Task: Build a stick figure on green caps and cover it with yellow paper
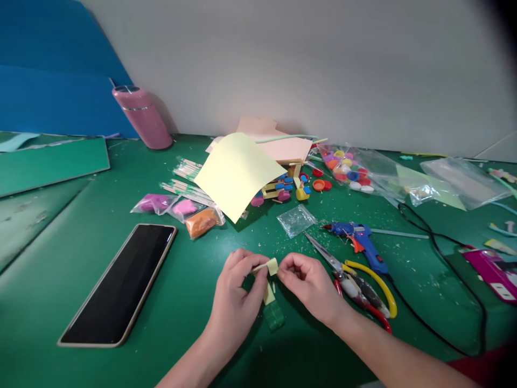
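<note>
In the head view, my left hand [243,283] pinches a thin pale stick [260,266] between thumb and fingers. A small pale-yellow paper piece [273,266] curls at the stick's right end. My right hand [304,277] has its thumb and forefinger closed at the right edge of that paper. Under the hands, another yellow strip [269,294] lies on the table, partly hidden by my left thumb. Touching its lower end is a small dark green block-like piece [274,316], whose kind I cannot make out.
Pliers [363,293] and scissors [323,250] lie right of my hands, beside a blue glue gun [359,237] with a black cord. A phone [121,285] lies left. Behind are a yellow sheet [240,175], bagged clay [202,222], bottle caps [347,167] and a pink tumbler [143,118].
</note>
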`<state>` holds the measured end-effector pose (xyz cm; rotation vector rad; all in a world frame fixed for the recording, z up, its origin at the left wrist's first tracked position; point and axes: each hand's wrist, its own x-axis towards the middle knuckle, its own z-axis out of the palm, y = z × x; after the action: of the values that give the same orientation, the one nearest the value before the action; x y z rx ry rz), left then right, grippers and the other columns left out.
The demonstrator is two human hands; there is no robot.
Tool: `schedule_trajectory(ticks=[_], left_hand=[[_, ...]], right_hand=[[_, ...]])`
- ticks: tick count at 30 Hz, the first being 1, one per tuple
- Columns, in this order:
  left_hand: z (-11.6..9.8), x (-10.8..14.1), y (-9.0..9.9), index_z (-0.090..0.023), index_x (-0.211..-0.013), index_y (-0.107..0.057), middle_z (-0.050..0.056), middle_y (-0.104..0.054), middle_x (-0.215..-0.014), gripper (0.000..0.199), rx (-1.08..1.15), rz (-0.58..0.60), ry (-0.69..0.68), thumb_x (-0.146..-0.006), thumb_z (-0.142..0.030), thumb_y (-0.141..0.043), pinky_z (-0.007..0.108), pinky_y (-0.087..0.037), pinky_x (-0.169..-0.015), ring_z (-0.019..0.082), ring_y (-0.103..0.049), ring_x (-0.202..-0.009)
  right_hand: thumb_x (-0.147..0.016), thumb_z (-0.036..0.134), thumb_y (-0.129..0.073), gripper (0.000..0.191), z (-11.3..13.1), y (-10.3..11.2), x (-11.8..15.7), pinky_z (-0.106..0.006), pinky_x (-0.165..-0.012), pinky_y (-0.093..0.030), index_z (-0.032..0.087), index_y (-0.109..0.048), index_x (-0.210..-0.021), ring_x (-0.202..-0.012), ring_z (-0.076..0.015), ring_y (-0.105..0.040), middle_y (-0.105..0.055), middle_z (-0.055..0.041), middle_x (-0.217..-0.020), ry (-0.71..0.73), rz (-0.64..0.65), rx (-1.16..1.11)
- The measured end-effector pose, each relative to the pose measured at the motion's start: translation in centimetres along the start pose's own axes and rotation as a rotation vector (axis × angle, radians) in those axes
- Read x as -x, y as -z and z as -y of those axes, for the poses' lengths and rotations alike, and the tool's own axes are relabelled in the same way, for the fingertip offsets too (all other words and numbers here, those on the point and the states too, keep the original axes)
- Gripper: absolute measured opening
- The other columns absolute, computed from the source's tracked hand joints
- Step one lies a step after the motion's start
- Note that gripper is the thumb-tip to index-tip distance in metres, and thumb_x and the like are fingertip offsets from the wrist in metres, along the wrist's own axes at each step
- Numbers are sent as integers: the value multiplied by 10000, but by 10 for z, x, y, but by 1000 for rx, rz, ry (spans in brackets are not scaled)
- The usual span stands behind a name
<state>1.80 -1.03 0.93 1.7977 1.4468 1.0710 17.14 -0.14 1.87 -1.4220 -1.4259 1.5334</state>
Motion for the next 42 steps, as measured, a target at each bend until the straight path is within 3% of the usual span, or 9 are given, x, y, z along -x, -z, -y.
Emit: schedule_trajectory(ticks=[10, 14, 19, 29, 36, 42], left_hand=[[2, 2, -2, -193, -841, -591, 18, -561, -776, 120, 26, 3, -23, -827, -145, -483, 257, -444, -636, 141, -543, -737], [1, 1, -1, -194, -840, -593, 16, -560, -771, 119, 30, 5, -22, -826, -144, -485, 254, -443, -625, 139, -542, -729], [1, 2, 0, -192, -843, -597, 17, -579, -773, 120, 31, 3, -24, -822, -140, -490, 257, -444, -630, 142, -538, -740], [-1, 2, -1, -184, -789, -580, -2, -599, -743, 82, 31, -33, -17, -808, -134, -518, 239, -430, -626, 126, -535, -714], [3, 4, -2, -182, -800, -576, -1, -601, -757, 92, 10, -78, -81, -792, -100, -533, 230, -432, -629, 120, -531, -719], [6, 5, -2, -186, -792, -570, -5, -591, -747, 99, 25, -89, -126, -786, -91, -543, 234, -432, -628, 121, -520, -718]], right_hand=[[-820, 274, -519, 113, 2, 17, 1, -231, -514, -355, 180, -540, -762, -579, -121, -455, -490, 19, -635, 56, 48, 110], [-841, 265, -507, 159, 9, 21, -2, -251, -619, -418, 212, -539, -988, -698, -139, -500, -538, -22, -855, 222, -59, 196], [-833, 184, -502, 144, 24, 21, -13, -288, -793, -419, 214, -616, -916, -955, -182, -516, -512, -64, -1022, 399, 56, 392], [-837, 140, -473, 125, 40, 24, -24, -288, -823, -406, 182, -547, -746, -992, -162, -527, -532, -58, -999, 340, 291, 569], [-862, 156, -448, 180, 38, 26, -34, -265, -860, -376, 186, -458, -684, -1020, -144, -503, -527, -48, -968, 225, 451, 466], [-862, 174, -449, 232, 38, 26, -37, -286, -831, -374, 182, -427, -632, -1024, -170, -497, -530, -63, -966, 127, 481, 395]])
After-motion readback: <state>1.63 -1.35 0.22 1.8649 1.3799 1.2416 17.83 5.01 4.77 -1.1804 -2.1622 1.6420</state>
